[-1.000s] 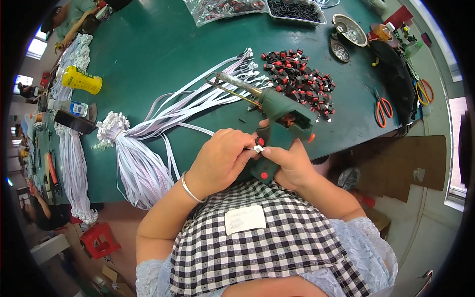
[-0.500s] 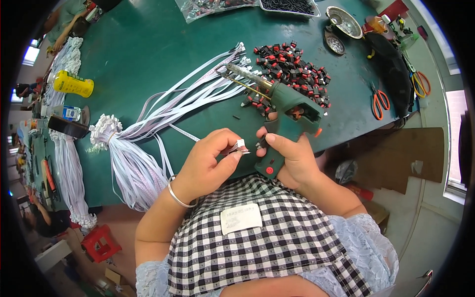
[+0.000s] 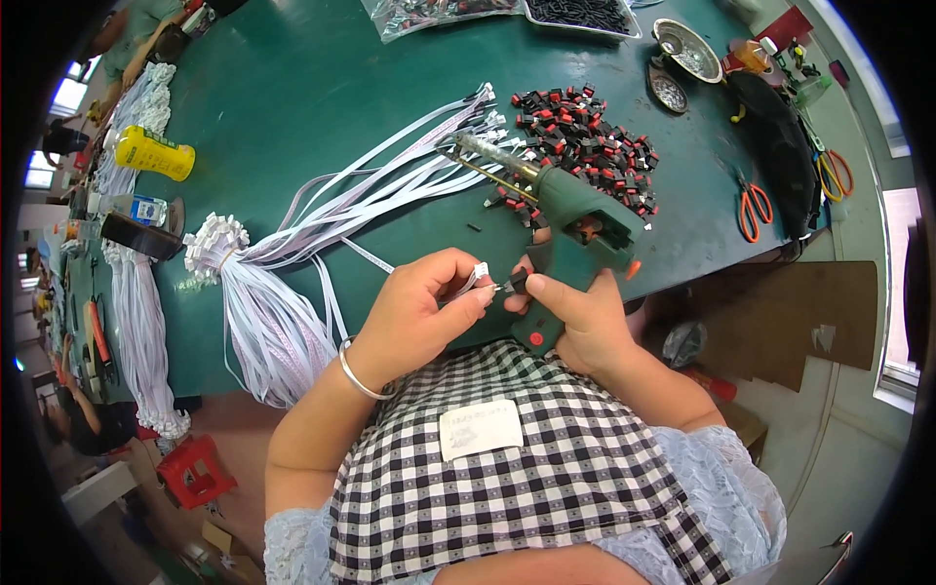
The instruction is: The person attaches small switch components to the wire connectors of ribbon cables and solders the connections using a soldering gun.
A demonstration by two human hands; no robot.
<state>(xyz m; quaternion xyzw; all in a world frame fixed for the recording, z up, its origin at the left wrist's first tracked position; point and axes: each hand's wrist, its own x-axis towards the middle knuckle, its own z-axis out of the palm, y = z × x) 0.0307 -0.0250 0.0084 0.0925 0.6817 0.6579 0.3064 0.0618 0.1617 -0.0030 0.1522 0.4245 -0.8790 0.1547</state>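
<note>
My left hand (image 3: pixel 426 310), with a bracelet on the wrist, is closed in a pinch on a flat white ribbon cable; a small white connector (image 3: pixel 481 270) stands out above the fingertips. In my right hand (image 3: pixel 585 317) is a green soldering gun (image 3: pixel 585 207), its metal barrel and thin brass tube pointing up and left. The same hand's thumb and finger also pinch a small black switch (image 3: pixel 520 281). The switch's metal pins and the cable end meet between my fingertips; whether they touch I cannot tell.
Beyond the gun lies a pile of red and black switches (image 3: pixel 585 136). A tied bundle of white ribbon cables (image 3: pixel 273 331) is at left, near a yellow bottle (image 3: pixel 156 153). Orange-handled scissors (image 3: pixel 754 210), a metal bowl (image 3: pixel 717 68) and a tray of black parts (image 3: pixel 585 34) lie around.
My right thumb and finger now hold the black switch upright and nearer the cable end in my left hand. The view has shifted slightly. The gun stays in my right hand.
</note>
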